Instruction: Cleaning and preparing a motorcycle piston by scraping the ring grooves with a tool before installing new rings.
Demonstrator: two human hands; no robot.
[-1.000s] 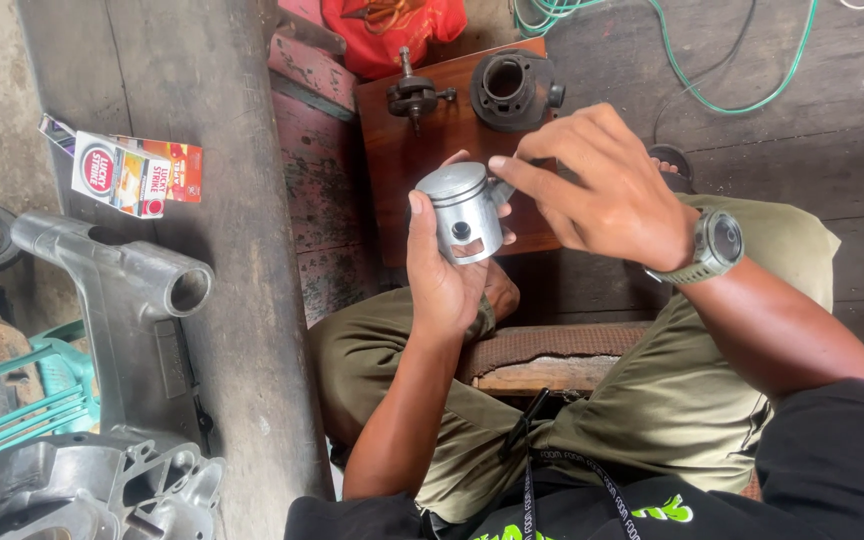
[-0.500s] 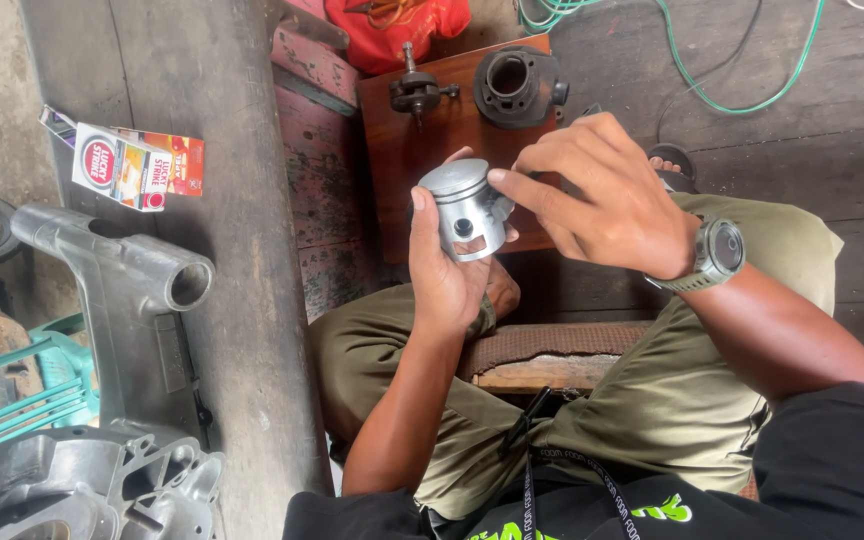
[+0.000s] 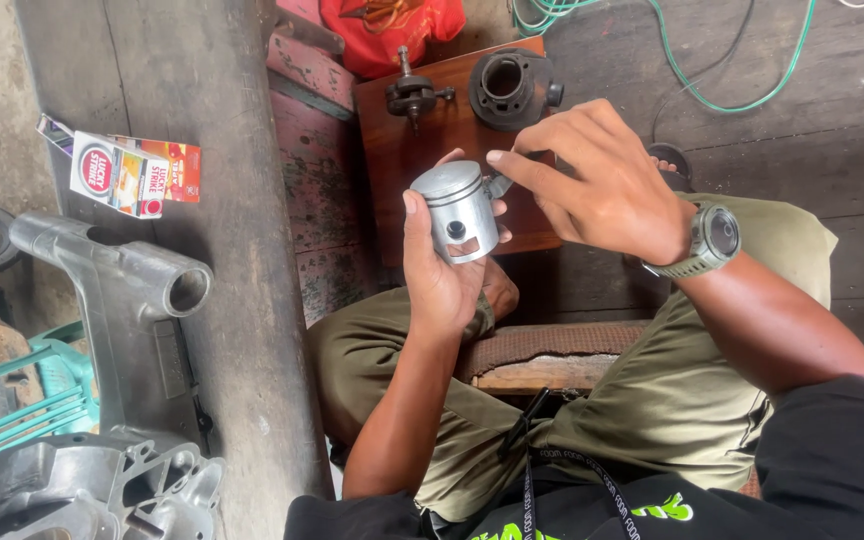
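The left hand [image 3: 447, 275] is raised palm-up at frame centre, its fingers wrapped around a silver piston [image 3: 460, 210] held upright, crown tilted toward 11 o'clock; the fingertips behind the skirt are hidden. From 3 o'clock the right hand [image 3: 602, 185], a wristwatch [image 3: 707, 240] on its wrist, is arched over the piston, fingers bent and pinched at the crown's edge; whatever is pinched cannot be made out. At 12 o'clock a dark engine cylinder [image 3: 510, 88] is seen on a wooden board [image 3: 392, 170].
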